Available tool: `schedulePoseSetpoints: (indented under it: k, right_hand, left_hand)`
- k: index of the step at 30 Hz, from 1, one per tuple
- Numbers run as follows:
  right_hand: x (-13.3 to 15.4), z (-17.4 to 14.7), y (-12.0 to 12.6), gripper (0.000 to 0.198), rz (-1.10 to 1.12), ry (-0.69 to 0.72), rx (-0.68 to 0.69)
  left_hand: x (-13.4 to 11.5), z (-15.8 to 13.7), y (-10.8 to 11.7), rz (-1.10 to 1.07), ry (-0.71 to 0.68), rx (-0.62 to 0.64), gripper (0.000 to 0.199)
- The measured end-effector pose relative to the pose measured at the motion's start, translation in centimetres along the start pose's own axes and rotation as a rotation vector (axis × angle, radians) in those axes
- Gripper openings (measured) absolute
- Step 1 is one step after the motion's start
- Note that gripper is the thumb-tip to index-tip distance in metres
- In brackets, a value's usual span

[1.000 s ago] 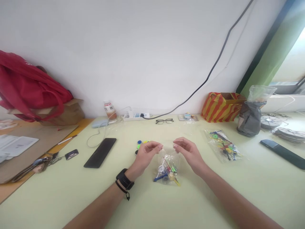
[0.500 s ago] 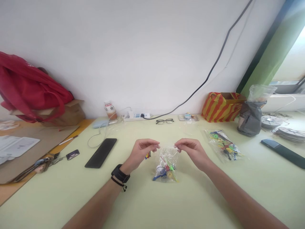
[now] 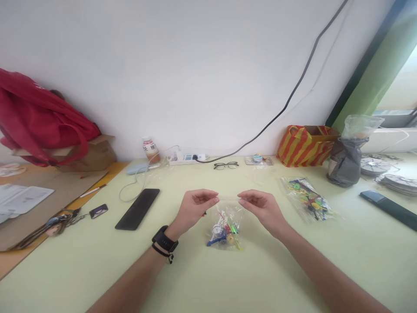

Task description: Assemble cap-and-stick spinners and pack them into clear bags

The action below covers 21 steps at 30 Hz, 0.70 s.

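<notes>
A clear plastic bag (image 3: 224,237) with small colourful plastic parts inside hangs or rests at the middle of the table, its top edge spanning between my hands. My left hand (image 3: 197,211) pinches the bag's upper left corner between thumb and fingers. At the upper right corner, my right hand (image 3: 260,208) grips the same edge in a like pinch. Blue, white, red, green and yellow pieces show through the film. Something small and red is mostly hidden behind my left fingers. A black watch (image 3: 165,238) and a dark bracelet circle my left wrist.
Right of my hands lies a second bag of colourful parts (image 3: 309,200). A black phone (image 3: 138,209) is to the left. Farther back are eyeglasses (image 3: 226,165), a power strip (image 3: 187,159), a bottle (image 3: 150,150) and a striped bag (image 3: 306,147). A dark case (image 3: 389,211) lies far right.
My hands stay pinched at the bag's top edge, with the fingers shifted slightly. The small multicoloured item behind my left hand is now more hidden. The view has turned slightly left.
</notes>
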State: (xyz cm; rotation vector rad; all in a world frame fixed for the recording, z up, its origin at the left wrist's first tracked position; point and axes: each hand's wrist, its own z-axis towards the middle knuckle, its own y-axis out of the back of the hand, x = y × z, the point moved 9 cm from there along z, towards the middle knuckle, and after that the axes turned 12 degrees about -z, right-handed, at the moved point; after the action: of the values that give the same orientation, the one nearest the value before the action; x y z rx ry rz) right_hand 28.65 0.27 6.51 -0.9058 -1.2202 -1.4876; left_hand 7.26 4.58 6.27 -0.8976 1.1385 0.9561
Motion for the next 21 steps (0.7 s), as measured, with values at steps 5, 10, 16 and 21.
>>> schedulePoseSetpoints:
  k: [5, 10, 16, 21]
  right_hand:
    - [-0.1, 0.0, -0.5, 0.026, 0.039, -0.051, 0.066]
    - [-0.4, 0.2, -0.5, 0.024, 0.083, -0.045, 0.078]
    - [-1.1, 0.3, -0.1, 0.020, 0.091, -0.058, 0.036]
    - [-0.8, 0.3, 0.1, 0.019, 0.062, -0.028, 0.015]
  left_hand:
    - [0.1, 0.1, -0.1, 0.058, 0.018, 0.055, 0.029]
    - [0.3, 0.3, -0.2, 0.018, 0.036, 0.095, 0.030]
    - [0.7, 0.3, 0.2, -0.088, 0.052, 0.092, 0.020]
    - [0.5, 0.2, 0.1, -0.080, 0.034, 0.083, 0.035]
